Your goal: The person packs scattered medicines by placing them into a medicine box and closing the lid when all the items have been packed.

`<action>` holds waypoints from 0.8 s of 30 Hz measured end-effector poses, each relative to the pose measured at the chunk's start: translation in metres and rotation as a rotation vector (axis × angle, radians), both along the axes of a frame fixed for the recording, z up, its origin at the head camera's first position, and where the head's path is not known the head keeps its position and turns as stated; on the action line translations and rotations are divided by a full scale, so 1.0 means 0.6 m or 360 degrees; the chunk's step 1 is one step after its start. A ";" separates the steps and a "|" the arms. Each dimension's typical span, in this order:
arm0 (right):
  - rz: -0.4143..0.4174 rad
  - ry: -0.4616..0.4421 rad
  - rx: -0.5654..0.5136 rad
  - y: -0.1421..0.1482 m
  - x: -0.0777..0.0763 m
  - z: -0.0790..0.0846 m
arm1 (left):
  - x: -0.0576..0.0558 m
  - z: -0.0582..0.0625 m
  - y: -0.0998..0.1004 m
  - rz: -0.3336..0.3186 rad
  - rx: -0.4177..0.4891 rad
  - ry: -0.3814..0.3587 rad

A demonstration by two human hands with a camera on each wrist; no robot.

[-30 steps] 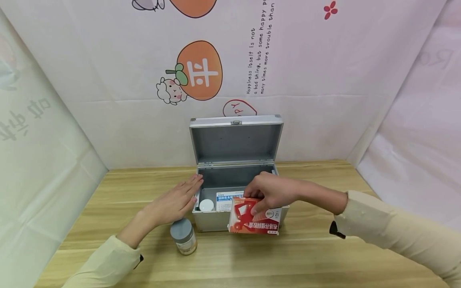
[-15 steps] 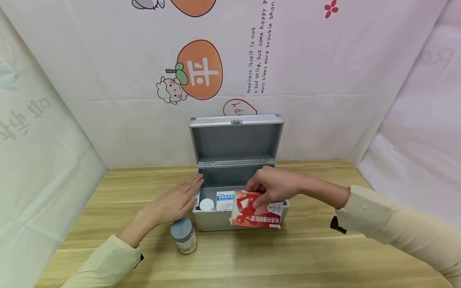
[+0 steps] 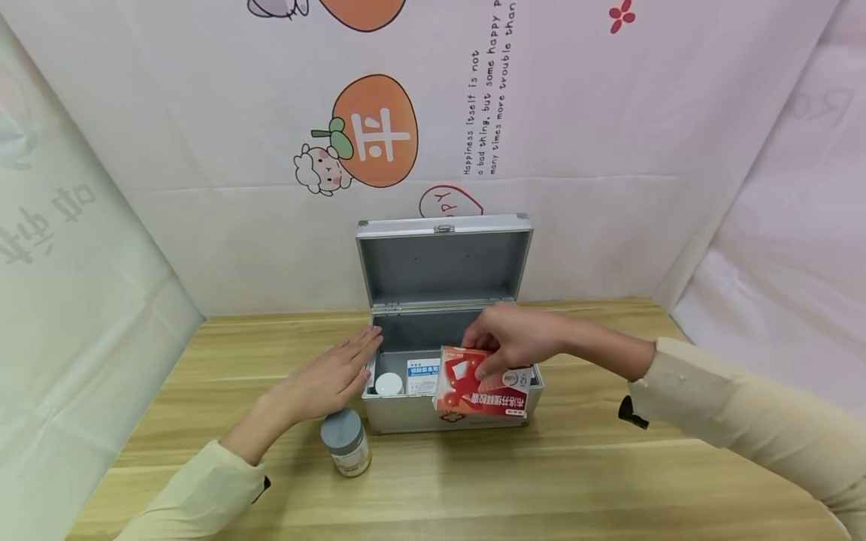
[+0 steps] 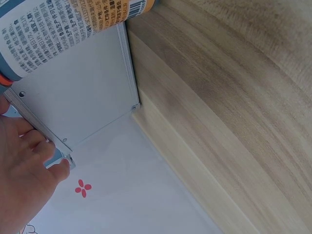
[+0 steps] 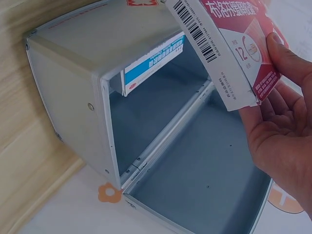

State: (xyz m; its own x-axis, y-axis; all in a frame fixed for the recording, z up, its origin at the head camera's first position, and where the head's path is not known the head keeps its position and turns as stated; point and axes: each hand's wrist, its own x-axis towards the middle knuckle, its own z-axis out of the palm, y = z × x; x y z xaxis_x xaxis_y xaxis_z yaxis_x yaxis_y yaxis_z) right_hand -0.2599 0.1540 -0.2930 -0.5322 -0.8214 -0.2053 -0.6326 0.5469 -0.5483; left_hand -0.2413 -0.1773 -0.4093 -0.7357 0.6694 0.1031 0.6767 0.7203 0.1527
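Across the wooden table [image 3: 473,488] we steady the metal case [image 3: 406,417] with flat left hand [image 3: 325,379] while our right hand [image 3: 517,342] pinches the red box [image 3: 482,387] over its front rim, where we judge it might catch and tip.

Partly hidden contents of the metal case [image 3: 406,413]

Behind the red box [image 3: 482,385]: right half of the interior unseen. Blue-and-white carton [image 3: 422,376] half covered there; small print unreadable.
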 end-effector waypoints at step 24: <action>0.0014 0.0119 0.0018 -0.014 -0.026 0.013 | 0.001 0.001 0.000 0.0013 -0.0013 0.0007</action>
